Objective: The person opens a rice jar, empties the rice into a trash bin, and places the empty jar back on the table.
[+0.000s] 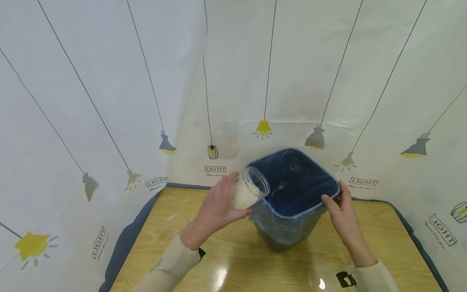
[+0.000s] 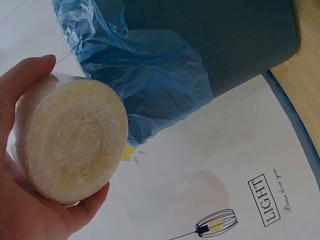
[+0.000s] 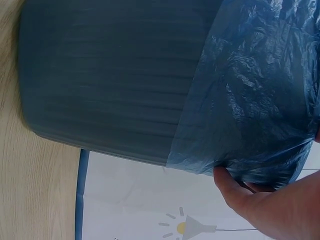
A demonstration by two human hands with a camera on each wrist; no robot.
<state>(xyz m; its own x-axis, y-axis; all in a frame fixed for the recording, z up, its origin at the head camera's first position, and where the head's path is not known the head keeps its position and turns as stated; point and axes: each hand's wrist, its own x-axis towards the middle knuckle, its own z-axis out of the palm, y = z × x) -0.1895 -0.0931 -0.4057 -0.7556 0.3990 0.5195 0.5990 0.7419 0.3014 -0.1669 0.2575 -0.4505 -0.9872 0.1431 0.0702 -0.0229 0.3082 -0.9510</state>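
Note:
My left hand (image 1: 219, 202) grips a clear jar (image 1: 248, 190) of whitish, grain-like contents, tipped with its mouth toward the bin's left rim. In the left wrist view the jar's round base (image 2: 77, 140) faces the camera, with fingers and thumb curled round its side. The trash bin (image 3: 105, 85) is grey-blue and lined with a blue plastic bag (image 2: 150, 75) folded over its rim. At the bin's right corner, my right hand (image 1: 344, 221) holds the bag-covered rim, thumb on top and fingers outside.
A clear round lid (image 1: 176, 224) lies on the wooden table (image 1: 233, 263) left of the bin. Another clear round piece (image 1: 322, 278) is near the front edge by the right sleeve. A white backdrop (image 1: 233, 81) printed with lamps stands behind and on both sides.

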